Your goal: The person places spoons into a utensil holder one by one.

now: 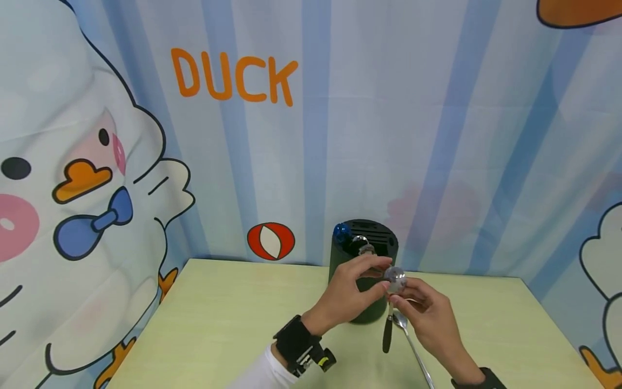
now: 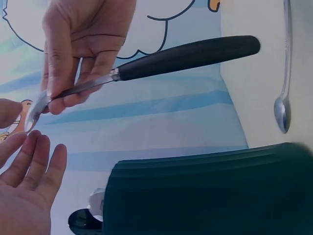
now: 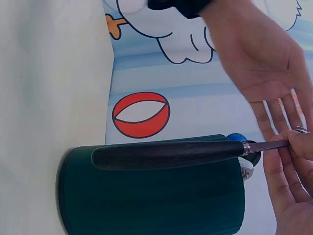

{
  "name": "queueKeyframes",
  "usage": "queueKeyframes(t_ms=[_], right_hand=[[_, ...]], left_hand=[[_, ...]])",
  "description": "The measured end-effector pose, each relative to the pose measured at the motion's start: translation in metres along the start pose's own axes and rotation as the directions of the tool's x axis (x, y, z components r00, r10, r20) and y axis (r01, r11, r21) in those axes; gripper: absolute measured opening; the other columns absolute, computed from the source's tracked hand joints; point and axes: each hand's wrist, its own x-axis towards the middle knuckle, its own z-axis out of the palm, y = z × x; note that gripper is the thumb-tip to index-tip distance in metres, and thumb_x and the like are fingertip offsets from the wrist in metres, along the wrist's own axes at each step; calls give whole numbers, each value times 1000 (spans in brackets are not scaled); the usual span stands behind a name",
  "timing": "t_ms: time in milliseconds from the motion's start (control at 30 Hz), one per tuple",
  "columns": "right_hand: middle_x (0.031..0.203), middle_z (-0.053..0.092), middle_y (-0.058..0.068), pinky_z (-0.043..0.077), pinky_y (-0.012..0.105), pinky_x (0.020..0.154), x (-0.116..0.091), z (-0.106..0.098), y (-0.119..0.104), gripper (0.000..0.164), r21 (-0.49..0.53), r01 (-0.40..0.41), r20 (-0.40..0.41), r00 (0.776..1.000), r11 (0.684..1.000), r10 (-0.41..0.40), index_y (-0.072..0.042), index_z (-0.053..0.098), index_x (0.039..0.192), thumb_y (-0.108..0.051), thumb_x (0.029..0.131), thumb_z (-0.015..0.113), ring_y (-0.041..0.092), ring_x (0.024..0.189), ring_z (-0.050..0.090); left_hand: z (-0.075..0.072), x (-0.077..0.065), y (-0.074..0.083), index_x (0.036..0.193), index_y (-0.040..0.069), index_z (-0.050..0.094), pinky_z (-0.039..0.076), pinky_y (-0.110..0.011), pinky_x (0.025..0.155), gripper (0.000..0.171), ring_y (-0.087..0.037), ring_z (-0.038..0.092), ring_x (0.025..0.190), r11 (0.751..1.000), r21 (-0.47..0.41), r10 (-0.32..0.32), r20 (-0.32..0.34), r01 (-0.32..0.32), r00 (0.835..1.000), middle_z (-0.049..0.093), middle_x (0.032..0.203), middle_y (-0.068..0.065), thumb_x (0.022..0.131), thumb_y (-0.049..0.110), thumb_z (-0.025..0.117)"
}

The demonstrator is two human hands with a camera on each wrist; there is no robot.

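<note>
A metal spoon (image 1: 394, 279) with a dark handle (image 2: 190, 58) is held upright, bowl up, above the table in front of the holder. My right hand (image 1: 431, 320) pinches it at the neck just below the bowl. In the right wrist view the handle (image 3: 168, 155) hangs free below that grip. From the other side, the thumb and fingertips of my left hand (image 1: 346, 292) meet at the bowl's edge. Its remaining fingers (image 2: 43, 161) are extended. On the table beneath lies a long-handled metal spoon (image 1: 413, 346), touched by neither hand.
A dark green utensil holder (image 1: 340, 265) with a slotted top stands behind the hands. Blue (image 1: 342, 232) and shiny metal ends (image 1: 360, 245) stick up from it. The pale yellow table (image 1: 233, 313) meets a printed curtain (image 1: 369, 135) at the back.
</note>
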Motion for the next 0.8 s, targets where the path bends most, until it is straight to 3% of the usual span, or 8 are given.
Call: queueKeyframes(t_ms=[233, 433, 567, 700, 800], right_hand=[[95, 74, 14, 58, 17, 75, 5, 3, -2, 23, 6, 25, 23, 999, 1000, -25, -3, 67, 114, -6, 92, 68, -4, 84, 68], [96, 74, 17, 59, 17, 74, 14, 0, -5, 45, 6, 100, 8, 995, 995, -100, -3, 55, 134, -2, 91, 67, -6, 86, 68], [93, 75, 13, 58, 15, 73, 21, -3, -8, 56, -56, 175, 3, 985, 983, -175, -10, 48, 144, 0, 92, 66, -7, 85, 67], [92, 76, 10, 57, 14, 72, 30, -8, -13, 59, -130, 237, 3, 971, 963, -239, -12, 48, 144, 1, 90, 67, -4, 84, 68], [92, 76, 10, 56, 12, 71, 38, -11, -18, 59, -173, 271, -1, 961, 947, -275, -11, 51, 142, 2, 88, 69, 3, 81, 71]], left_hand=[[-5, 6, 7, 132, 7, 60, 52, -19, 97, 39, -19, 71, 101, 997, 60, 44, -25, -42, 999, 67, 121, -13, 93, 9, 67], [-8, 15, 12, 128, 6, 62, 55, -15, 86, 36, -21, 69, 103, 995, 75, 69, -47, -66, 996, 67, 118, -12, 92, 6, 67], [-13, 23, 17, 127, 8, 63, 55, -14, 85, 34, -20, 68, 104, 990, 107, 94, -39, -90, 995, 67, 119, -11, 93, 5, 66], [-19, 33, 23, 128, 8, 62, 55, -13, 83, 35, -20, 67, 104, 983, 141, 126, -27, -121, 992, 67, 120, -11, 94, 5, 65], [-23, 39, 26, 132, 5, 59, 55, -13, 83, 39, -21, 67, 105, 982, 151, 117, -17, -113, 993, 66, 123, -12, 93, 6, 66]])
